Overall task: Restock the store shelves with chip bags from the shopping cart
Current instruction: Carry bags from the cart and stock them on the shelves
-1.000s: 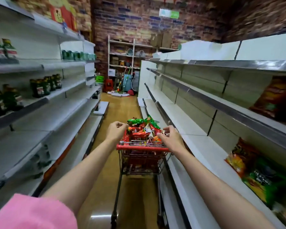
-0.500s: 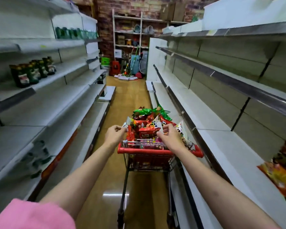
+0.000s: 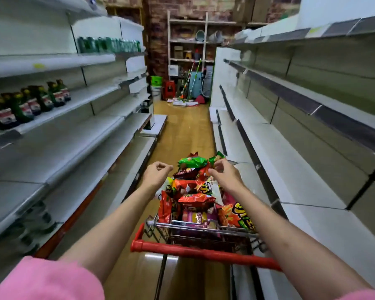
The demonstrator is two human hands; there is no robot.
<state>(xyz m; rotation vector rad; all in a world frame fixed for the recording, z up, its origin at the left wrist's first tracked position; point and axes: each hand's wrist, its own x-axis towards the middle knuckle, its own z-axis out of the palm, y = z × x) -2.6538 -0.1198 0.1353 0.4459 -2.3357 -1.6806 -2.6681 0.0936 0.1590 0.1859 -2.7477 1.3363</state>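
A shopping cart with a red handle (image 3: 204,254) stands in the aisle, close to the right-hand shelves (image 3: 301,187). It is heaped with chip bags: a green bag (image 3: 192,162) on top at the far end, a red bag (image 3: 196,200) in the middle and an orange bag (image 3: 236,215) at the near right. My left hand (image 3: 156,174) hovers over the cart's far left edge, its fingers loosely curled and holding nothing. My right hand (image 3: 225,175) is over the far end of the pile, its bent fingers beside the green bag; no grip shows.
Dark bottles (image 3: 30,105) line a left shelf, and green bottles (image 3: 108,44) stand on the one above. Other shelf boards on both sides are bare. Brooms, a red stool and boxes (image 3: 182,89) crowd the aisle's far end. The wooden floor (image 3: 182,131) runs ahead of the cart.
Both hands have moved forward from near the cart handle to the far end of the chip pile. The view has tilted down, and the handle now sits nearer me.
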